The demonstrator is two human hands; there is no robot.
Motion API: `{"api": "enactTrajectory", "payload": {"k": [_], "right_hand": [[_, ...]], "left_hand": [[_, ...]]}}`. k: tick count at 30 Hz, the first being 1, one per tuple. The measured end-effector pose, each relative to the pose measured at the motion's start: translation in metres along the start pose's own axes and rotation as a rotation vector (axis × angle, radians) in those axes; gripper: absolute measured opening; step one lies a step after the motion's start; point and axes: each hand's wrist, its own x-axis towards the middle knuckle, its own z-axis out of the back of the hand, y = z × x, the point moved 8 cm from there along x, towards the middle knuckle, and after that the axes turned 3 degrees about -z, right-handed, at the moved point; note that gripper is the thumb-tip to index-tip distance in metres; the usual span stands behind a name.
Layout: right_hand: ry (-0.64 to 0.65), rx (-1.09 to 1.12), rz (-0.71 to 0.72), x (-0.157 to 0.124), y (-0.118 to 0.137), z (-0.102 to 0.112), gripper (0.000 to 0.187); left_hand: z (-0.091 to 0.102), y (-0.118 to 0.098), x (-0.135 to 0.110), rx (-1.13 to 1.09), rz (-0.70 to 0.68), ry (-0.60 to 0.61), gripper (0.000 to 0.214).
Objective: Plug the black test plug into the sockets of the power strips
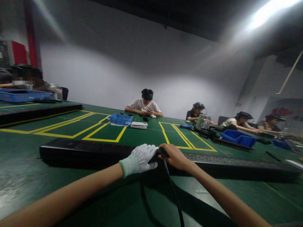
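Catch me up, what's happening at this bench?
The person's gloved left hand lies over a long black socket strip, while the bare right hand grips a black plug at it, the cord trailing toward the wearer. The fingers hide whether the plug is seated. Across the green table, a co-worker sits behind a blue basket.
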Motion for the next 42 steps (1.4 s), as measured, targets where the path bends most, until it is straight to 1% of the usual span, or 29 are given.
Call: {"api": "enactTrajectory", "payload": {"k": [2, 5, 8, 10, 14, 20, 25, 28, 31, 35, 38, 42], "right_hand": [[0.053, 0.034, 0.032, 0.004, -0.002, 0.003, 0.029], [0.011, 0.109, 0.019, 0.003, -0.006, 0.004, 0.031], [-0.068, 0.142, -0.028, -0.004, -0.009, -0.001, 0.032], [-0.1, 0.127, -0.038, -0.008, -0.007, -0.005, 0.032], [-0.131, 0.046, -0.027, -0.013, 0.0, -0.012, 0.031], [-0.169, -0.006, -0.084, -0.016, 0.003, -0.017, 0.032], [-0.193, 0.036, -0.102, -0.016, 0.001, -0.015, 0.029], [-0.185, 0.113, -0.163, -0.016, -0.006, -0.015, 0.027], [-0.147, 0.189, -0.222, -0.015, -0.013, -0.017, 0.027], [-0.114, 0.267, -0.258, -0.015, -0.017, -0.02, 0.029], [-0.111, 0.312, -0.292, -0.015, -0.02, -0.021, 0.031], [-0.109, 0.35, -0.301, -0.015, -0.023, -0.022, 0.03]], "left_hand": [[0.003, 0.003, 0.003, -0.028, -0.01, 0.046, 0.049], [0.004, 0.005, 0.002, -0.035, -0.009, 0.056, 0.05], [0.002, 0.004, -0.001, 0.003, 0.002, 0.019, 0.055], [0.0, 0.002, -0.004, 0.031, 0.013, -0.014, 0.057], [0.0, -0.002, -0.007, 0.062, 0.045, -0.075, 0.056], [0.002, -0.005, -0.007, 0.059, 0.149, -0.164, 0.047], [0.003, -0.006, -0.008, 0.05, 0.14, -0.185, 0.047], [0.003, -0.006, -0.008, 0.041, 0.133, -0.184, 0.049], [0.003, -0.006, -0.007, 0.035, 0.131, -0.177, 0.049], [0.004, -0.006, -0.007, 0.036, 0.141, -0.166, 0.048], [0.004, -0.006, -0.007, 0.031, 0.145, -0.157, 0.047], [0.004, -0.006, -0.006, 0.038, 0.153, -0.142, 0.049]]}}
